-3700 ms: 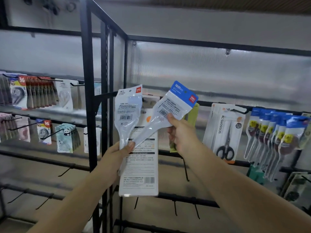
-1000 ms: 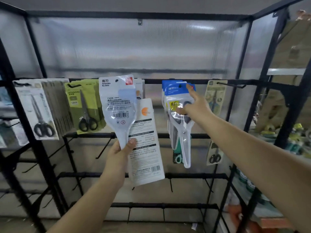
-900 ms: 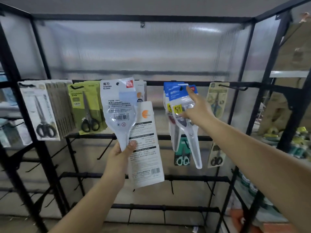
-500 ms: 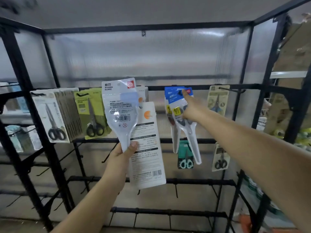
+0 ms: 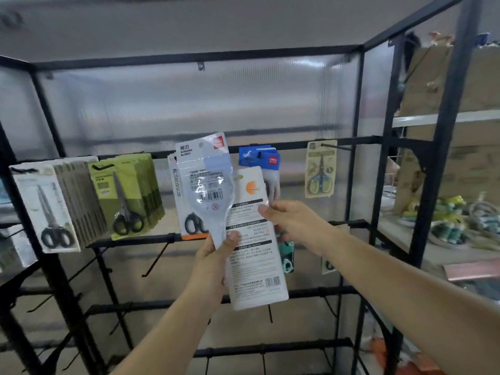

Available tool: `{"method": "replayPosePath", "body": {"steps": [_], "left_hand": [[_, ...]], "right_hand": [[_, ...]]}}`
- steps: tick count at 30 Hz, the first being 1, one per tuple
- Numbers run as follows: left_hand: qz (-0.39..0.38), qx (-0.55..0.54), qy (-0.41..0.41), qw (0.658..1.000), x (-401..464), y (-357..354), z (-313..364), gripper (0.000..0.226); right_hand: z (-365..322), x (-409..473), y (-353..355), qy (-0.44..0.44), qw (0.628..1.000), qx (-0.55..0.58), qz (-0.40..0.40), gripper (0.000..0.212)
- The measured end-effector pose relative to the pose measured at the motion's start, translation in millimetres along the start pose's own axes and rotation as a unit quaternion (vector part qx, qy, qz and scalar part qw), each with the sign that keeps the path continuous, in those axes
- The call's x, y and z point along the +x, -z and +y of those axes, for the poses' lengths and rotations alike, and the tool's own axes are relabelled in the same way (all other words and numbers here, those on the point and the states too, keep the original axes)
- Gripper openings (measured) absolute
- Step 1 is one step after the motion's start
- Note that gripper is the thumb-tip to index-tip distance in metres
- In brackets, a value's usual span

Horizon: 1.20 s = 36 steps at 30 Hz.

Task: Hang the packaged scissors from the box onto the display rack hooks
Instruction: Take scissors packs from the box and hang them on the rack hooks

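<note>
Black wire display rack, frosted panel behind. I see the left hand gripping two scissor packs: clear pouch in front, white card pack behind. Right hand pinches the card pack's edge. Blue packs hang on a hook behind.

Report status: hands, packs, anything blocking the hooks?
Left hand grips clear pack and white card pack. Right hand pinches card pack's edge. Neither pack hung yet. Blue packs already on hook behind.
</note>
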<state>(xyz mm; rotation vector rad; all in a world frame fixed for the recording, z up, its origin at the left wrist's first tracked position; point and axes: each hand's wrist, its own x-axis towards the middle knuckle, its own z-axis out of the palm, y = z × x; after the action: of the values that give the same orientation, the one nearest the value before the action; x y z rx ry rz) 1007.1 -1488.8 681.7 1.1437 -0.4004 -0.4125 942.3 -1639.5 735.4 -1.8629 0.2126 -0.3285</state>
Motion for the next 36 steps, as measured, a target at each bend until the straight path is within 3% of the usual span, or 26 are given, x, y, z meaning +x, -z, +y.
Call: {"method": "replayPosePath", "body": {"steps": [4,7,13,18,25,29,33,36], "left_hand": [[-0.018,0.004,-0.005,1.000,0.8,-16.1,-6.9,0.016],[-0.030,-0.003,-0.009,1.000,1.5,-19.1,-7.6,0.014],[-0.037,-0.018,0.025,0.999,3.7,-3.9,-6.5,0.016],[-0.047,-0.015,0.034,0.998,-4.2,-6.5,-15.8,0.019],[-0.015,-0.064,0.057,0.996,-3.5,9.8,-17.3,0.023],[-0.003,-0.071,0.052,0.996,-7.0,20.9,-9.2,0.021],[0.016,-0.072,0.059,0.996,-13.7,35.8,0.6,0.021],[0.009,-0.062,0.037,0.997,-15.0,50.6,7.8,0.023]], "right_hand": [[8.4,-5.5,4.4,0.017,0.998,0.056,0.025,0.011],[12.7,-7.0,8.4,0.023,0.995,0.090,0.041,0.013],[17.1,-10.4,6.6,0.056,0.990,0.066,0.109,0.012],[25.6,-14.1,-26.1,0.103,0.989,0.040,0.103,0.016],[24.0,-4.5,-63.8,0.066,0.997,0.021,-0.021,0.031],[28.2,2.0,-78.6,0.055,0.996,0.046,-0.057,0.063],[32.4,13.6,-88.0,-0.029,0.995,0.065,-0.066,0.099],[39.6,21.0,-99.6,-0.024,0.989,0.126,-0.072,0.094]]}}
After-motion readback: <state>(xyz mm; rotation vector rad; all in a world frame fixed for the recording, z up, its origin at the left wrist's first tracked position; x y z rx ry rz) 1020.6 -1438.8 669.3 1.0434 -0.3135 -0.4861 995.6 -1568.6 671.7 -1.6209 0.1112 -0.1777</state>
